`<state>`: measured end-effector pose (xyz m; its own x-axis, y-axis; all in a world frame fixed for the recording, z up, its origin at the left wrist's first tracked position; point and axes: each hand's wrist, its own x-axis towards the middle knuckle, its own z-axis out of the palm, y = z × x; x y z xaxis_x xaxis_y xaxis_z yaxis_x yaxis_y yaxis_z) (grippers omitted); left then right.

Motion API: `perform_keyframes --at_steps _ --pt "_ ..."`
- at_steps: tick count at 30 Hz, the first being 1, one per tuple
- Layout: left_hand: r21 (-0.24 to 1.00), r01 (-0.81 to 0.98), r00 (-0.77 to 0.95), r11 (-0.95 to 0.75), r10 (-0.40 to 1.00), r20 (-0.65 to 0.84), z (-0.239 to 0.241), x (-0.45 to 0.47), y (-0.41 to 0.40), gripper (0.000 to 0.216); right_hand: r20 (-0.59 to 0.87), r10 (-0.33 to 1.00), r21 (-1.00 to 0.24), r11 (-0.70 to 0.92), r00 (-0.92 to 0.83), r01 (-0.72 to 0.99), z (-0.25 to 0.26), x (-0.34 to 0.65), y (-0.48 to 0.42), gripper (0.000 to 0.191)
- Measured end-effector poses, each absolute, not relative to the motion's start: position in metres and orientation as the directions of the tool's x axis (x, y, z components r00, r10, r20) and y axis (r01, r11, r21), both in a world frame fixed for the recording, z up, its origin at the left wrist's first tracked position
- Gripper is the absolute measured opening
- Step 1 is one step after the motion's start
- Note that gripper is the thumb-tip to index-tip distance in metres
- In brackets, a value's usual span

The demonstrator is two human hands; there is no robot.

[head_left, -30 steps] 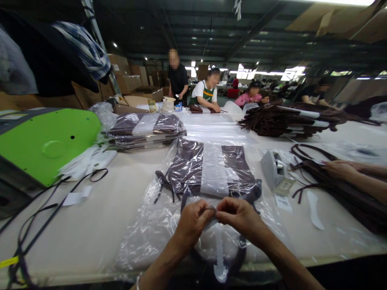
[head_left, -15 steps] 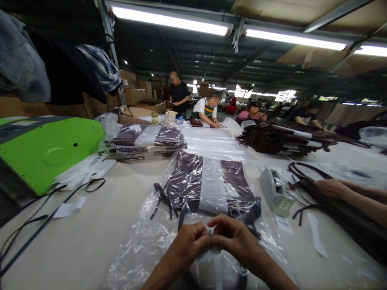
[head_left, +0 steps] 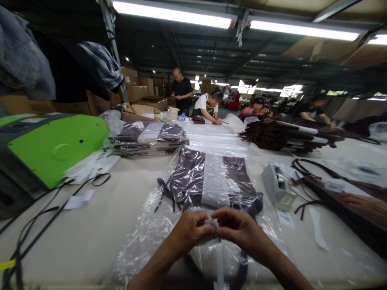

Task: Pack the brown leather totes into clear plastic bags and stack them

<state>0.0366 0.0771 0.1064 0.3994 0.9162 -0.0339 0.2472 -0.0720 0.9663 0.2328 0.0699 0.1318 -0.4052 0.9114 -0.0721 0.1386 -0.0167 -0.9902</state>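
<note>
A dark brown folded article with straps, wrapped by a white paper band, lies inside a clear plastic bag in front of me. Over the bag's near part, my left hand and my right hand meet at the fingertips. Both are closed, pinching a small whitish strip between thumbs and forefingers. A pale band runs below them toward the table's near edge; whether it joins the pinched piece I cannot tell. Dark straps curve under the plastic beneath my wrists.
Right of the bag stands a grey tape dispenser. Another person's hand rests on brown straps. A bagged stack, a green machine and black cables lie left; a brown pile sits behind.
The view has shifted slightly. My hands keep their pinch with little movement. At the right, the other person's hand has moved nearer, and a white band now shows on the brown article there.
</note>
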Motion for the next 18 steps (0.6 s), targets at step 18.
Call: perform_keyframes --at_steps 18 --pt "0.937 0.321 0.26 -0.134 0.964 0.049 0.103 0.029 0.086 0.033 -0.027 0.951 -0.915 0.101 -0.307 0.391 0.151 0.221 0.092 0.021"
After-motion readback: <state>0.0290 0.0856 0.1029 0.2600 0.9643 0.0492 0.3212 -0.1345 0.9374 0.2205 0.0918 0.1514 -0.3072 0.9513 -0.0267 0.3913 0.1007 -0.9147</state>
